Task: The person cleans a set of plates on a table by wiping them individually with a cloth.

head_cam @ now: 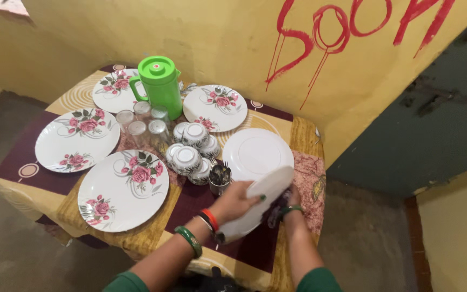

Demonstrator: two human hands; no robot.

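From the head view, the left hand (237,201) is wrapped over the top of a plain white round plate (258,208) and holds it tilted up on its edge, over the near right part of the table (147,238). The right hand (289,201) is tucked behind this plate with a bunched dark cloth (275,213) — most of it is hidden, so how its fingers are set cannot be told. Both wrists wear bangles.

Just behind the held plate lies another white plate turned face down (255,153). The table has a yellow and dark purple patterned cover. Four white plates with pink roses lie on it: one near the front (122,189), one at the left (77,139), one at the back left (115,90) and one at the back (215,107).

A bright green plastic jug with a lid (160,85) stands at the back. Beside it are a few clear drinking glasses (139,123). Next to them sits a bunch of small white bowls turned upside down (190,153). A small metal cup with spoons in it (219,178) stands just by the left hand.
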